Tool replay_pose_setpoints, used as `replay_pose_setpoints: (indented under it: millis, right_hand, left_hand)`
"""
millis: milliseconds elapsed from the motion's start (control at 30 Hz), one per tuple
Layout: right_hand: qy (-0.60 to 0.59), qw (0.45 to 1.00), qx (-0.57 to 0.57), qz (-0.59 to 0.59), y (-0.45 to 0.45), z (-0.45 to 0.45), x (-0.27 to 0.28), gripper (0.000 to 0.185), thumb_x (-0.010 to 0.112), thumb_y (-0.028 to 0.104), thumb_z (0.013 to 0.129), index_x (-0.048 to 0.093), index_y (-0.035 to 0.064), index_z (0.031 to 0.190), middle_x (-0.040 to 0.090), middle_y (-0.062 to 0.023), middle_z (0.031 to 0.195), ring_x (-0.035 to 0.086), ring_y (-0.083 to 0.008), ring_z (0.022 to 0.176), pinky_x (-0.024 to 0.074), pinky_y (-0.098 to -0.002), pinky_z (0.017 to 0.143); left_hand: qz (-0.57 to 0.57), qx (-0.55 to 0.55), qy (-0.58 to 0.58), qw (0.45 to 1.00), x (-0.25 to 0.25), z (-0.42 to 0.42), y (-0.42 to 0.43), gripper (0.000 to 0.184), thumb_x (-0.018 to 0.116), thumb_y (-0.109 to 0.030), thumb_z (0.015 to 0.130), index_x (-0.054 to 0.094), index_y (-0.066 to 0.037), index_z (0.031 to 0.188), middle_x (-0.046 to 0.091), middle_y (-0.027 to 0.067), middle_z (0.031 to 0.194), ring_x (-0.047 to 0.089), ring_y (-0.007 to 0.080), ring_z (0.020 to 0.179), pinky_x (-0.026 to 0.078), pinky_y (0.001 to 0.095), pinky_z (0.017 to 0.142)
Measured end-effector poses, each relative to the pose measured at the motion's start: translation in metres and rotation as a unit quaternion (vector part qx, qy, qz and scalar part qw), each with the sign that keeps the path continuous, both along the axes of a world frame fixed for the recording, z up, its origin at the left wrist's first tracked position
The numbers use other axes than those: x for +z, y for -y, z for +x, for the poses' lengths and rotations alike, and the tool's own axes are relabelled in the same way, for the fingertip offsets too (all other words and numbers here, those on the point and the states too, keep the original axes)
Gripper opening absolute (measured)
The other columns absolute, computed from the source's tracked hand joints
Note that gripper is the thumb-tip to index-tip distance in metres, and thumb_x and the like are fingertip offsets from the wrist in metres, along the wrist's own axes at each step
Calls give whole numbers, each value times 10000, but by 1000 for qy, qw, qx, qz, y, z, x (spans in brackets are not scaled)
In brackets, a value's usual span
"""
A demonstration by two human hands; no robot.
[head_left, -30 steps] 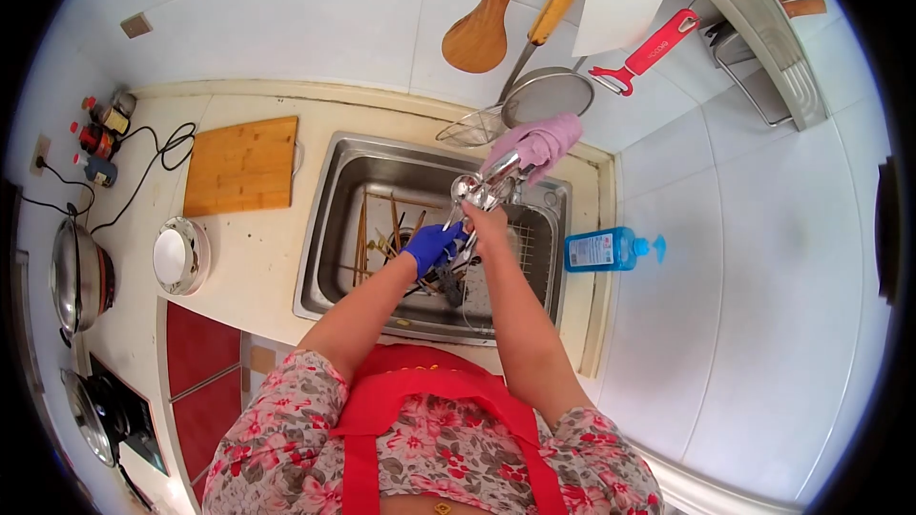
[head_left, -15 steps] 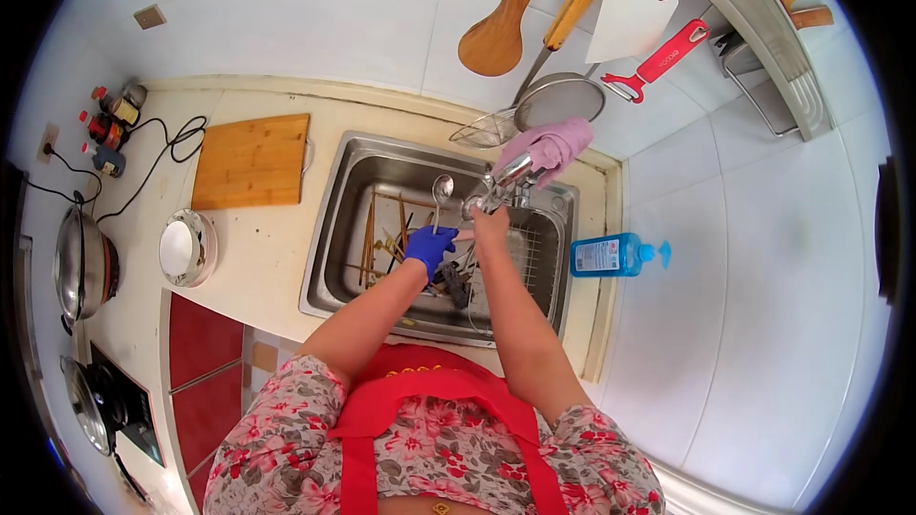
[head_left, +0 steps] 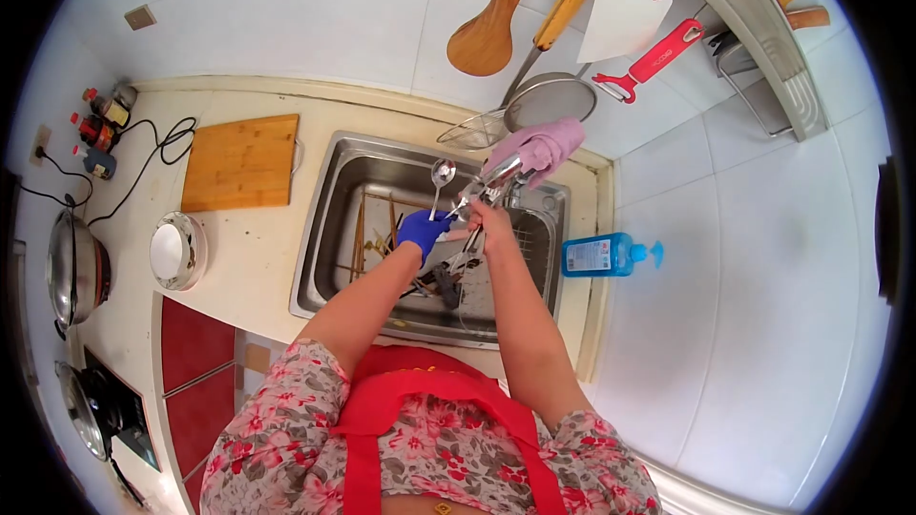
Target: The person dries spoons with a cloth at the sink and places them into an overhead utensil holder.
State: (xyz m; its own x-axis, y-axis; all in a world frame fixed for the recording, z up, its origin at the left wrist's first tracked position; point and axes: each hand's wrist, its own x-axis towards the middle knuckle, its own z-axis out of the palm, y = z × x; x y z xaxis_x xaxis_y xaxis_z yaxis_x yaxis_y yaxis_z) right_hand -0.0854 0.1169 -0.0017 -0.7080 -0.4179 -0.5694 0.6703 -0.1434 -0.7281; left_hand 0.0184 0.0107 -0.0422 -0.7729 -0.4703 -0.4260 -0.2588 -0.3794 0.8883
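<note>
Shifted forward, blue-gloved left hand [head_left: 421, 231], gripping shiny metal spoon [head_left: 443, 172], oval-bowled

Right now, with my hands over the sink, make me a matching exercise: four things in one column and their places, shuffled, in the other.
Things:
1. Spoon
2. Pink cloth
3. Cutting board
4. Blue bottle

Places:
A. On the counter, left of the sink
B. To the right of the sink
C. In the blue-gloved left hand
D. Draped over the faucet

Pairs: 1-C, 2-D, 3-A, 4-B.
</note>
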Motion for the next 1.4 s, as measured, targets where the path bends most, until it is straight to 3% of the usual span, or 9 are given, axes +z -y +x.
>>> replay_pose_setpoints:
  millis: [233, 367, 433, 567, 700, 867, 1067, 1200, 1400]
  right_hand:
    - [-69, 992, 91, 53, -7, -3, 16, 193, 600, 123, 784, 536, 47, 950, 482, 12, 568, 407, -82, 459, 361, -234, 403]
    - [-118, 989, 48, 71, -3, -2, 17, 155, 567, 125, 810, 540, 45, 940, 542, -7, 643, 461, -88, 543, 385, -239, 451]
    - [-150, 984, 0, 95, -1, -3, 18, 126, 546, 118, 823, 534, 40, 921, 571, -17, 726, 495, -97, 618, 399, -252, 495]
    - [-192, 976, 15, 106, -5, -12, -5, 112, 528, 125, 836, 506, 34, 896, 547, -27, 729, 487, -110, 585, 397, -266, 497]
    - [-174, 978, -16, 111, -4, 1, -8, 184, 557, 135, 805, 470, 20, 919, 481, -13, 626, 417, -97, 452, 351, -247, 400]
    - [-141, 982, -45, 114, 8, 21, -5, 363, 695, 87, 678, 448, 28, 938, 486, -26, 623, 403, -82, 435, 301, -239, 375]
    - [-199, 968, -39, 146, 5, 10, -22, 388, 683, 97, 678, 476, -28, 982, 555, -92, 733, 526, -145, 505, 514, -307, 422]
    - [-167, 977, -3, 135, 9, 30, 13, 301, 670, 163, 711, 534, -4, 920, 566, -93, 744, 555, -149, 616, 439, -291, 439]
    - [-140, 980, -72, 122, 8, 20, -16, 305, 680, 221, 721, 524, 11, 878, 516, -52, 654, 410, -108, 432, 327, -255, 366]
  left_hand:
    - [133, -20, 16, 991, 57, -31, -8, 122, 603, -76, 754, 550, -15, 845, 566, 39, 781, 552, 132, 703, 495, 257, 599]
    - [157, -25, -20, 987, 39, -29, -6, 141, 590, -136, 784, 567, -26, 868, 575, 45, 797, 546, 141, 688, 478, 261, 594]
    - [2, -154, 17, 988, 18, -18, 1, 207, 553, -227, 821, 579, -37, 898, 580, 48, 799, 532, 137, 667, 446, 251, 568]
    - [18, -68, 36, 997, 4, 5, 0, 371, 489, -399, 842, 631, -56, 853, 494, 14, 602, 402, 99, 492, 340, 236, 466]
    - [139, -133, 53, 980, 23, 20, -4, 516, 457, -523, 827, 614, -36, 762, 372, -24, 490, 299, 71, 383, 227, 218, 360]
    - [267, -111, 74, 954, 45, 24, -19, 531, 419, -552, 830, 578, -69, 676, 340, -33, 462, 264, 79, 342, 186, 229, 333]
    - [329, -143, 53, 932, 50, 38, -29, 540, 423, -600, 799, 329, -169, 486, 267, -35, 428, 221, 110, 333, 156, 261, 331]
    - [379, -136, 64, 913, 41, 35, -27, 538, 444, -582, 798, 307, -180, 469, 253, -24, 423, 220, 119, 329, 144, 258, 331]
    - [369, -122, 61, 919, 41, 40, -21, 489, 491, -492, 820, 340, -171, 483, 311, -10, 438, 276, 117, 343, 176, 251, 325]
